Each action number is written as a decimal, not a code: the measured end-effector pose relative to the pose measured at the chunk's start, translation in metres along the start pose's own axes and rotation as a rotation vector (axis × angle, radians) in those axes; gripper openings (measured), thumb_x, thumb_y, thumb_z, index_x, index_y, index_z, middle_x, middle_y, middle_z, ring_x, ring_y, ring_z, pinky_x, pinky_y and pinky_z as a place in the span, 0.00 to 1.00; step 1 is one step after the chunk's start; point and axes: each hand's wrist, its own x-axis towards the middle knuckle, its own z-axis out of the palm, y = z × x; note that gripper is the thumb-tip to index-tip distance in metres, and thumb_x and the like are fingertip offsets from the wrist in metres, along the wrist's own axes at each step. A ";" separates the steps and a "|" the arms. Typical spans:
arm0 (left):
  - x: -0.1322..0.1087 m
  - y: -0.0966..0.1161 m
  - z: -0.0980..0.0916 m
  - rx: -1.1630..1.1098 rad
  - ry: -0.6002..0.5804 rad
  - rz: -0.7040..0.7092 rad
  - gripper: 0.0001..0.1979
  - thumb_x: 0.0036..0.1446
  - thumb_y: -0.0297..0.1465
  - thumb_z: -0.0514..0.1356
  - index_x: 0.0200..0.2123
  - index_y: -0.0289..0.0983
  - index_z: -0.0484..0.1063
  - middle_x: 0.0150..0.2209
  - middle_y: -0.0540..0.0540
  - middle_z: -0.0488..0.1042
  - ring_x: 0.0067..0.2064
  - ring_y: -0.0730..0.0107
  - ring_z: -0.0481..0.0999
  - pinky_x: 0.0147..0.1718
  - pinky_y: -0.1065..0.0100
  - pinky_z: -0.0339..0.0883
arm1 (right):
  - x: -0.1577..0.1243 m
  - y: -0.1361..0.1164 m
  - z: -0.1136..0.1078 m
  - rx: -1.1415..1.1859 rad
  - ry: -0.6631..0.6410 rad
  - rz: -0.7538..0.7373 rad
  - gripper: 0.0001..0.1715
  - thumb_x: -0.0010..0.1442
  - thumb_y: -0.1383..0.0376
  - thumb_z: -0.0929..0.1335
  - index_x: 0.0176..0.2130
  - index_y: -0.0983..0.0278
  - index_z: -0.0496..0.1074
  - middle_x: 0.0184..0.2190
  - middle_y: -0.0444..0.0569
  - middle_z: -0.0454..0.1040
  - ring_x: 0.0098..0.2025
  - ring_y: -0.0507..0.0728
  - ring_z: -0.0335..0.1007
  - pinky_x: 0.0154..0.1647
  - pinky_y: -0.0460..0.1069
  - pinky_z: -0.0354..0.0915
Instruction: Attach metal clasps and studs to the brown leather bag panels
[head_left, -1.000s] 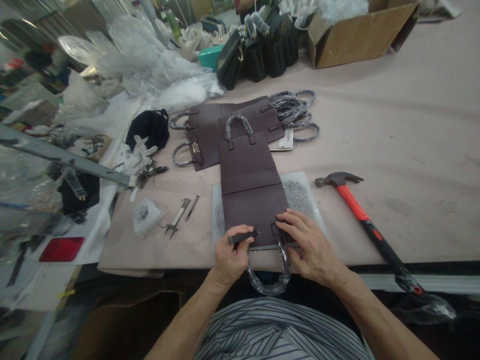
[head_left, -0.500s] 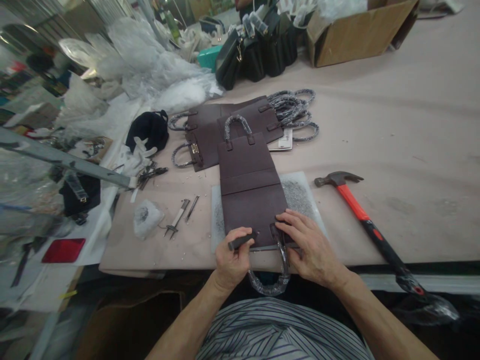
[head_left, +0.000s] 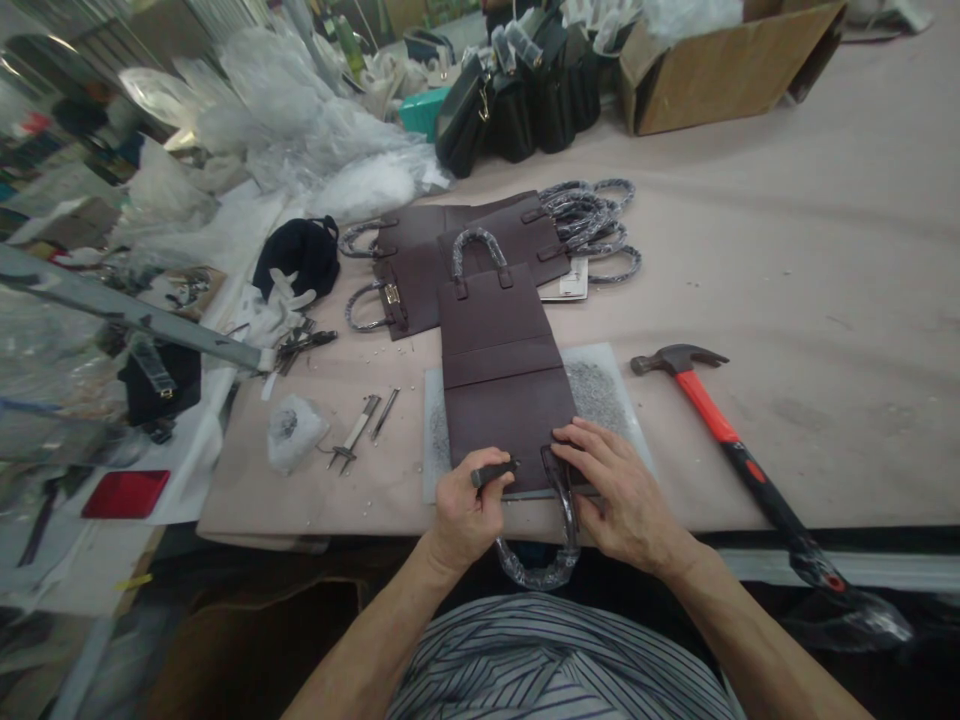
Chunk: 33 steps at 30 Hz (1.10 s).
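Note:
A dark brown leather bag panel [head_left: 504, 370] lies flat on a white cutting pad [head_left: 600, 385] at the table's near edge. Its plastic-wrapped handle [head_left: 538, 570] hangs over the edge toward me. My left hand [head_left: 466, 508] is closed around a small dark tool [head_left: 495, 473] held against the panel's near edge, by the handle's left end. My right hand [head_left: 622, 490] presses flat on the panel's near right corner, fingers resting on the handle's right tab.
A hammer with a red and black handle [head_left: 739, 455] lies to the right. Metal tools [head_left: 360, 428] and a crumpled plastic bag [head_left: 294, 430] lie to the left. More brown panels [head_left: 420, 255], wrapped handles [head_left: 596, 225], black bags [head_left: 517, 100] and a cardboard box [head_left: 720, 65] stand farther back.
My left hand has shifted a little to the right and turned the dark tool closer to the handle's end. My right hand has stayed in place.

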 end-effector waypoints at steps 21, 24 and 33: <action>0.002 -0.003 0.007 -0.003 -0.061 -0.027 0.05 0.63 0.25 0.58 0.41 0.37 0.72 0.36 0.46 0.80 0.36 0.69 0.82 0.38 0.71 0.77 | -0.023 0.026 -0.068 -0.356 0.281 0.228 0.21 0.63 0.66 0.65 0.55 0.63 0.69 0.55 0.60 0.72 0.57 0.68 0.69 0.59 0.65 0.66; 0.004 -0.001 0.007 0.001 -0.068 -0.024 0.05 0.63 0.24 0.58 0.41 0.37 0.72 0.35 0.46 0.80 0.35 0.69 0.81 0.37 0.71 0.76 | -0.043 0.050 -0.085 -0.585 0.171 0.502 0.19 0.64 0.60 0.65 0.50 0.69 0.71 0.48 0.67 0.73 0.50 0.71 0.71 0.51 0.62 0.67; 0.005 -0.006 0.006 -0.043 -0.107 -0.076 0.05 0.61 0.25 0.58 0.39 0.38 0.72 0.34 0.47 0.79 0.34 0.70 0.80 0.36 0.71 0.75 | -0.036 0.062 -0.094 0.051 0.014 1.124 0.09 0.52 0.64 0.70 0.35 0.61 0.68 0.25 0.46 0.67 0.25 0.56 0.62 0.26 0.50 0.57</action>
